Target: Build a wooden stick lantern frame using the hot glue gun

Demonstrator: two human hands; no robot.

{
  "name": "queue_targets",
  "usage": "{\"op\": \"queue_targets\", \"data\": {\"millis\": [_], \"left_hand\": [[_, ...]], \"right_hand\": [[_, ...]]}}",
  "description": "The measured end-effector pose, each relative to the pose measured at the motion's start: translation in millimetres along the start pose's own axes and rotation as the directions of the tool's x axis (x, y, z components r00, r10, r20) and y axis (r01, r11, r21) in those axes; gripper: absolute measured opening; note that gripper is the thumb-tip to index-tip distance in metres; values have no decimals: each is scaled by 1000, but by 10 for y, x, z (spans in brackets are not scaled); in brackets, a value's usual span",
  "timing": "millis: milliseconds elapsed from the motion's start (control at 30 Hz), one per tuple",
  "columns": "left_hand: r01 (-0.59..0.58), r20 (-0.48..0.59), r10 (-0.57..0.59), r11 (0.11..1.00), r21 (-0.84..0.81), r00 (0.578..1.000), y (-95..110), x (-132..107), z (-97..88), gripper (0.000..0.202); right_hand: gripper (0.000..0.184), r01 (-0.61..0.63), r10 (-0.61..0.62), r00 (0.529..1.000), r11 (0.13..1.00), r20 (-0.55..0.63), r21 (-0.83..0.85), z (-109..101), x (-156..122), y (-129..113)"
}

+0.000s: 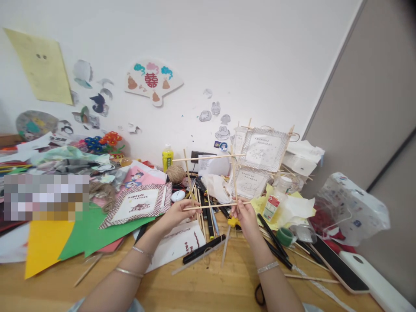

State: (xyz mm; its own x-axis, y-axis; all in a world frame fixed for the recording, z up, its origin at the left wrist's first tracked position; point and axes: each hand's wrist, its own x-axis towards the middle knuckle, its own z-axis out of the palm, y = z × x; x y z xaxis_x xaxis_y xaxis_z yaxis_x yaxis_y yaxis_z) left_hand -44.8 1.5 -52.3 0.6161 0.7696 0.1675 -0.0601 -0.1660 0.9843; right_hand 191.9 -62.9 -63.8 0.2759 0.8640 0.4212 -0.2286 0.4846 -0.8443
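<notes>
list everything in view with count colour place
stick frame: one, pale wood, held up centre
black markers: several, black, centre and right
double-happiness fan: one, mostly white, wall
wall sheet: one, pale yellow, upper left
cutouts: many, mostly grey, wall
fuzzy flowers: several, orange and blue, back left
bottle: one, yellow, near wall
twine ball: one, tan, beside bottle
pagoda panel: one, white and brown, left
green paper: count unclear, green, left
illustrated panels: several, white, back right
plastic bag: one, clear, far right
smartphone: one, dark, right
table: one, wood brown, below
other clutter: uncounted, mixed, both sides
bracelets: three, silver, foreground
left hand: one, frame's lower left
right hand: one, frame's lower right
</notes>
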Motion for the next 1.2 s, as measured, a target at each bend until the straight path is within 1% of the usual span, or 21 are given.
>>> {"op": "queue_targets", "data": {"millis": [167,233,333,467,600,700,833,933,1033,1100,1133,1167,1200], "left_hand": [[-26,0,26,998,61,1000,97,-42,36,33],[-20,10,19,995,100,1000,121,-52,43,34],[-21,-8,22,990,136,1000,135,-41,42,33],[-25,-37,30,993,115,999,166,-23,41,34],[-51,-74,63,988,146,995,198,-27,31,35],[-66,-94,80,987,143,992,184,-24,10,35],[-68,-85,77,992,102,993,165,-16,-5,32],[-65,-90,70,996,61,993,182,-20,5,32],[-61,-92,66,997,53,994,203,-28,15,34],[-61,-103,67,996,59,992,203,-29,12,35],[-62,-109,68,996,63,992,199,-27,8,35],[-62,-114,69,996,65,991,193,-24,3,36],[-63,-114,70,996,65,991,187,-19,-3,36]], "right_hand": [[32,15,-15,1000,999,0,-39,18,-6,-22],[33,18,-19,1000,997,-13,-79,22,-2,-42],[37,21,-23,1000,988,-11,-150,14,25,-91],[40,22,-19,1000,966,15,-258,-43,47,-231],[35,36,-34,999,927,12,-373,-194,1,-446],[29,37,-62,997,893,-41,-449,-381,-58,-579],[29,23,-116,981,866,-157,-499,-660,-160,-671],[32,25,-189,945,857,-269,-514,-801,-249,-722],[28,31,-258,902,838,-345,-545,-869,-345,-791],[28,25,-311,880,786,-359,-617,-927,-418,-844],[31,17,-350,865,735,-358,-678,-975,-459,-869],[34,-4,-398,847,658,-352,-753,-1042,-504,-892],[36,-47,-448,825,556,-346,-830,-1125,-553,-910]]}}
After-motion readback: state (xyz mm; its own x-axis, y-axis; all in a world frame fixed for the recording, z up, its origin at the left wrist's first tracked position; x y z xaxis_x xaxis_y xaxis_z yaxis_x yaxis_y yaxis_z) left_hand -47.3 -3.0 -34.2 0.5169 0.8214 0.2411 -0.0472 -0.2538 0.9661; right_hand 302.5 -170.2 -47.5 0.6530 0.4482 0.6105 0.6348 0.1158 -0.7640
